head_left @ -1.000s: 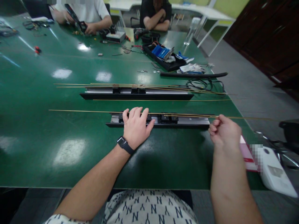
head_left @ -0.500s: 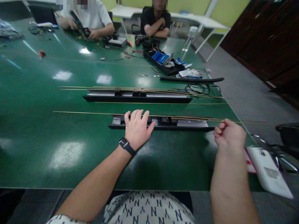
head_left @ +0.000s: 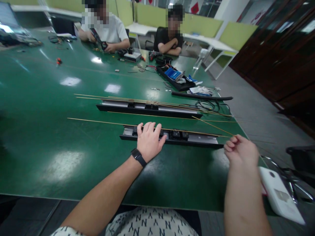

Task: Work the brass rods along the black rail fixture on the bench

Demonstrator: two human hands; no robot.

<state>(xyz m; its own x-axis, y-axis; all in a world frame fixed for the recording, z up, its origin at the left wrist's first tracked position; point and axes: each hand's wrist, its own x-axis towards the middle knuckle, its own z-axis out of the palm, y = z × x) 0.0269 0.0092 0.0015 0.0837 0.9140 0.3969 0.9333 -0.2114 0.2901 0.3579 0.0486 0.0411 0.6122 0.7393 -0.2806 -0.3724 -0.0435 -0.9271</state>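
My left hand lies palm down across the near black metal channel, fingers spread over its small black blocks. A long thin brass-coloured rod runs along this channel and passes at my left fingers; whether they press on it I cannot tell. At the channel's right end my right hand is closed in a pinch on another thin brass-coloured rod. That rod slants up and left, its free end clear of the near channel. My right fingertips are partly hidden.
A second black channel lies behind, with several thin rods along it. Further back are a black strip, coiled cable, gloves and a black tray. A white device sits at the right table edge. Two people sit opposite.
The rod in my right hand has swung away from the near channel and now points up and left. My left hand stays on the channel. The camera view has tilted up.
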